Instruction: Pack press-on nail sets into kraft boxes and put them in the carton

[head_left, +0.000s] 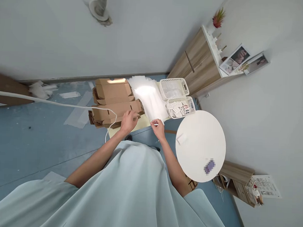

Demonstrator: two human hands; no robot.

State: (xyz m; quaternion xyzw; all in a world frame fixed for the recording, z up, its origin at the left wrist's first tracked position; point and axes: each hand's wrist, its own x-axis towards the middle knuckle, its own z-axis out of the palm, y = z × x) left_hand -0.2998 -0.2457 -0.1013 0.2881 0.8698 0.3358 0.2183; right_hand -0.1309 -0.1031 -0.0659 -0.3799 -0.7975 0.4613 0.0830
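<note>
My left hand [129, 122] lies over the near right end of the front stack of flattened brown cardboard boxes [107, 115]. Its fingers bend loosely downward with the thumb apart, and nothing shows in its grip. Just to the right, my right hand [158, 129] pinches the near edge of a white translucent sheet [150, 105], part of a soft pile. Whether it has one layer or more cannot be made out. A second cardboard stack [113, 91] lies behind the first. A white cable [101, 108] crosses the front boxes and hangs over their near side.
Right of the pile stand a white basket with small printed packets [180, 108] and another basket [172, 89] with clear packets. A round white table [200, 145] is near my right arm. A wooden cabinet [196, 62] stands behind. Scraps [42, 89] litter the blue floor.
</note>
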